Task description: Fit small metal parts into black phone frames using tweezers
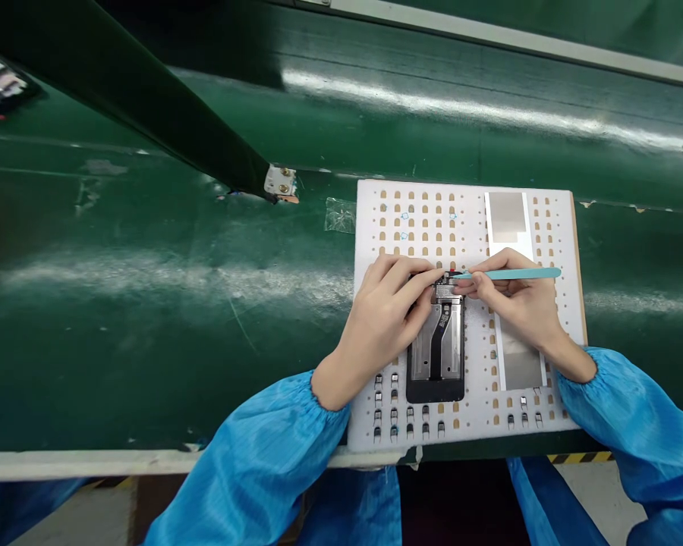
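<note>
A black phone screen assembly [451, 353], its metal back and dark ribbon cable showing, lies upright on a white foam tray [475, 208]. My left hand [388, 307] grips its upper left edge, fingers bent over the corner and thumb along the side. In my right hand [517, 299] is a pair of teal tweezers [524, 274], pinched between the fingers and lying nearly level. The tweezers' tip is at the small parts along the top of the screen assembly; whether it holds anything is too small to tell.
Small metal parts [410, 414] sit in the tray's lower slots. A silver-and-white sheet [508, 216] lies along the tray's right side, partly under my right hand. Left of the tray is a scrap of clear plastic [340, 215]. A dark post [205, 129] slants down to the green bench [119, 341].
</note>
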